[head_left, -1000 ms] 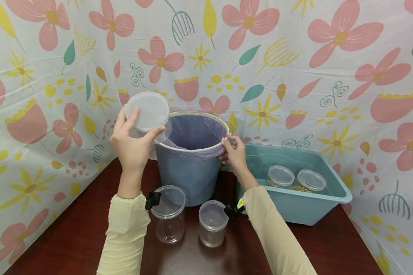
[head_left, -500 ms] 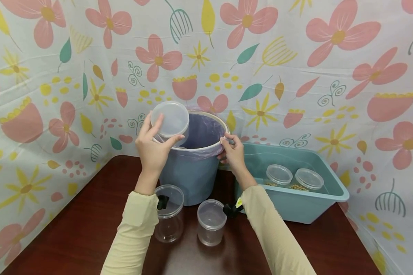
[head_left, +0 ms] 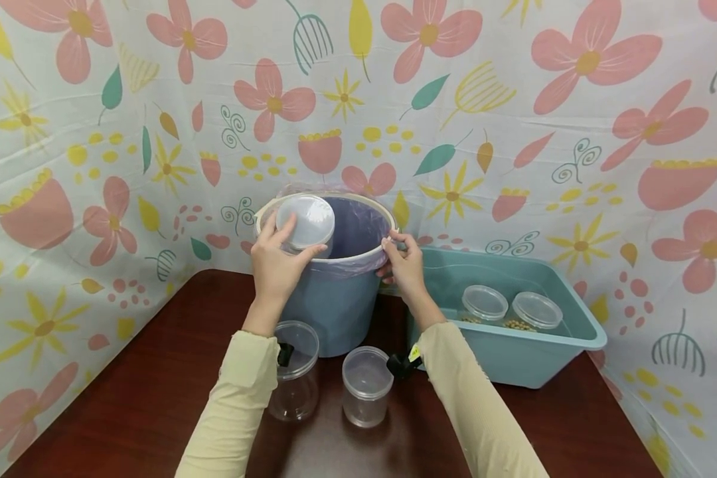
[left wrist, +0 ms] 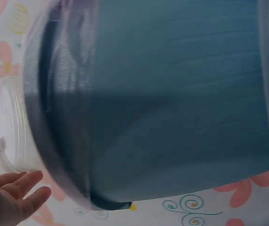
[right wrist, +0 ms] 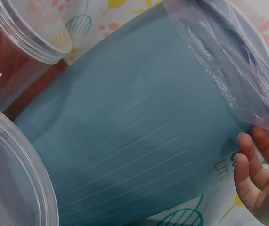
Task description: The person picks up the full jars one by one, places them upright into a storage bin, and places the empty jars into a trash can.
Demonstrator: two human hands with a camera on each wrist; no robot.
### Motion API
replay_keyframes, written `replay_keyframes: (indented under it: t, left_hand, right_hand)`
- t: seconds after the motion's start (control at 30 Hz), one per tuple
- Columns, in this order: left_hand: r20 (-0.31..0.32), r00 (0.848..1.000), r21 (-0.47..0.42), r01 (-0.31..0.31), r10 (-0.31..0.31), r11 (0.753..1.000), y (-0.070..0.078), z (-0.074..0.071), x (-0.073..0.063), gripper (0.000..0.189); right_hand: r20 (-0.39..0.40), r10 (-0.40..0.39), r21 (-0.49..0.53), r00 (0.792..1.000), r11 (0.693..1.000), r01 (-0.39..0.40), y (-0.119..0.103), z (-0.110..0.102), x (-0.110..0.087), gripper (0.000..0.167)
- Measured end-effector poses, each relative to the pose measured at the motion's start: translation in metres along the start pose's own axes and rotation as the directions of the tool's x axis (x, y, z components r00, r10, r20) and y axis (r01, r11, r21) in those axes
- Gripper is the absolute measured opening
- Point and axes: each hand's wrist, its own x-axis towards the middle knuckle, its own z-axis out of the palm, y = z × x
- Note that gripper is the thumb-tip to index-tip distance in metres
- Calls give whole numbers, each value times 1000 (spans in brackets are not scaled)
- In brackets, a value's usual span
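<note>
My left hand grips a clear round plastic jar with a whitish lid, tilted over the left part of the blue trash can's mouth. A thin purple bag lines the trash can, folded over its rim beneath a white ring. On the right side of that rim, my right hand pinches the edge between thumb and fingers. In the left wrist view the jar sits between the thumb and fingers, beside the rim. The right wrist view has the right hand by the gathered bag.
Two lidded clear jars, a larger one and a smaller one, stand in front of the trash can on the dark red table. At right, a teal basin holds two lidded jars with tan contents. Flowered cloth hangs behind.
My left hand has carried the jar right and down, from beside the trash can to over its mouth. The right hand stays at the rim.
</note>
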Motion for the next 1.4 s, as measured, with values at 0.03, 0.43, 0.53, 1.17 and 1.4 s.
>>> replay_keyframes:
  t: [0.03,0.43,0.53,1.17,1.4]
  left_hand:
    - [14,1000,14,11,-11,1000,-1,1,-1,68]
    - [157,983,182,69,-99,981,-9,6,-7,59]
    - [182,978,183,68,-101,981,-8,5,-8,50]
    - [94,995,16,-24,22,1000,-7,0,-13,20]
    - [70,996,-9,-55,56,998,-3,-3,-16,15]
  right_hand:
    - [-2,-1,2,1000,1000,1,0,0,0,39]
    - [-3,-12,0,1000,1000,12,2,-2,-2,39]
    - [-6,-9,2,1000,1000,9,3,-3,-2,39]
    - [20,15,-35,1000,999,-14,-9,-3,-5,35]
    - [30,39,-37,999,999,-38,-5,-3,-2,40]
